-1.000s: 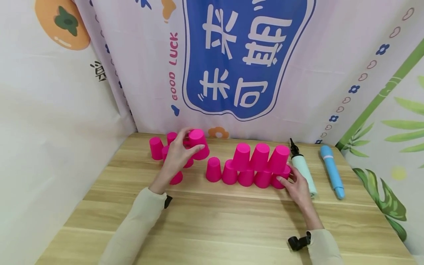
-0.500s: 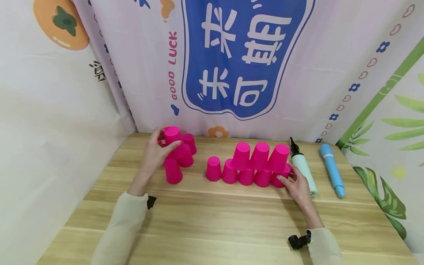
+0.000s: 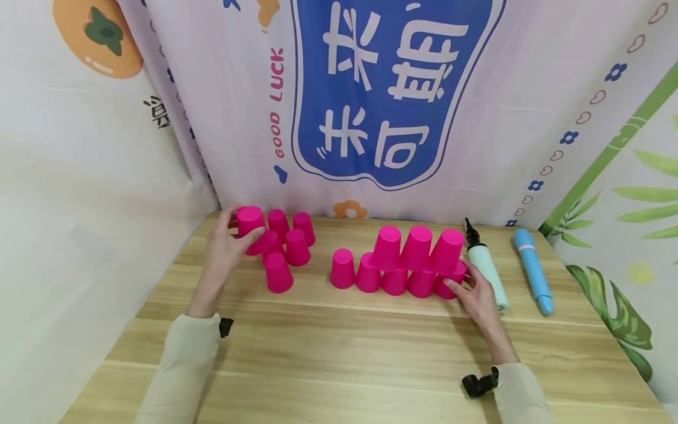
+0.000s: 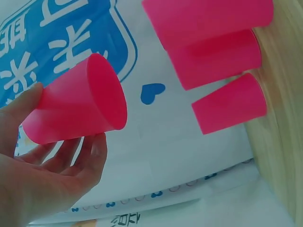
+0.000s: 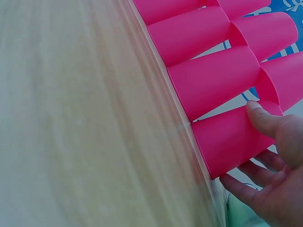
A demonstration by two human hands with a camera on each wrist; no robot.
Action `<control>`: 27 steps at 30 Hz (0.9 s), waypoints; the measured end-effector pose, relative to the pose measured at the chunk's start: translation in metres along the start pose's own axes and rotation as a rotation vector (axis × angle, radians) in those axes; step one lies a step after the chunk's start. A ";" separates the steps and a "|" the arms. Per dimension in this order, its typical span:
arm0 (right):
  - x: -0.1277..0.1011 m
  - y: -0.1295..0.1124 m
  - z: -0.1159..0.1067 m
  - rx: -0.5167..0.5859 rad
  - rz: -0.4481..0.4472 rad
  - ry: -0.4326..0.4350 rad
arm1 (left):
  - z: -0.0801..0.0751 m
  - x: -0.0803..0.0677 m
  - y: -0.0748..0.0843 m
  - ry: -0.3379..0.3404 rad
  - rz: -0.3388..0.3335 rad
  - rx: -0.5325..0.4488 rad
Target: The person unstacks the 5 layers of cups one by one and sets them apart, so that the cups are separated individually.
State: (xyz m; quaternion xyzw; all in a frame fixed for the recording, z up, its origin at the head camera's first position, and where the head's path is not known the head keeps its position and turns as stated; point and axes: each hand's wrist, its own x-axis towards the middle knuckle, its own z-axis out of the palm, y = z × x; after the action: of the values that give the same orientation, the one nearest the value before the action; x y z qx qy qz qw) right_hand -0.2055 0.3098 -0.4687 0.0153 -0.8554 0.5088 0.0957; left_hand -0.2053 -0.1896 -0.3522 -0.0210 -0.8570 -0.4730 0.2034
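Note:
My left hand (image 3: 219, 250) grips an upside-down pink cup (image 3: 250, 227) between thumb and fingers, at the left end of a loose group of cups. In the left wrist view this cup (image 4: 71, 106) is off the table, tilted, its mouth facing the tabletop. My right hand (image 3: 481, 294) holds the end cup (image 5: 232, 142) of a bottom row, thumb on the near side and fingers behind. Three inverted cups (image 3: 416, 250) form a second tier on that row. The row's leftmost cup (image 3: 342, 269) has nothing on it.
Several inverted pink cups (image 3: 279, 272) stand grouped at the back left of the wooden table (image 3: 339, 353). A pale green hand pump (image 3: 486, 274) and a blue microphone-shaped object (image 3: 532, 271) lie at the right. A printed cloth (image 3: 238, 147) hangs behind.
My left hand has carried its cup leftward across the group. It now overlaps the place where the leftmost cup stood, and that cup no longer shows separately. My right hand stays put.

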 end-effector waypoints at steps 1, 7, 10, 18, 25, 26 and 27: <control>0.000 0.000 0.000 0.000 0.000 -0.001 | 0.000 0.000 -0.001 0.003 0.000 0.007; -0.001 -0.002 0.000 0.014 -0.002 0.001 | -0.002 0.000 -0.014 0.033 -0.019 0.042; -0.001 -0.001 0.000 0.013 0.000 -0.001 | -0.002 0.001 -0.021 0.045 -0.049 0.052; 0.000 0.001 -0.001 0.002 -0.005 0.000 | 0.000 0.005 -0.035 0.049 -0.139 0.092; 0.000 0.001 -0.001 0.014 -0.002 0.001 | 0.010 0.008 -0.058 0.034 -0.140 0.142; -0.001 0.000 -0.001 0.020 -0.003 0.001 | 0.012 0.008 -0.061 0.025 -0.141 0.142; -0.001 0.000 -0.001 0.026 -0.007 0.001 | 0.014 0.008 -0.064 0.018 -0.145 0.138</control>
State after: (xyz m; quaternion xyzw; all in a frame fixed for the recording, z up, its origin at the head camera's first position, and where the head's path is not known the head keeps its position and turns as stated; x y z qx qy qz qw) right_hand -0.2045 0.3105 -0.4684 0.0191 -0.8487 0.5194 0.0978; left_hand -0.2319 -0.2149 -0.4064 0.0592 -0.8849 -0.4266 0.1774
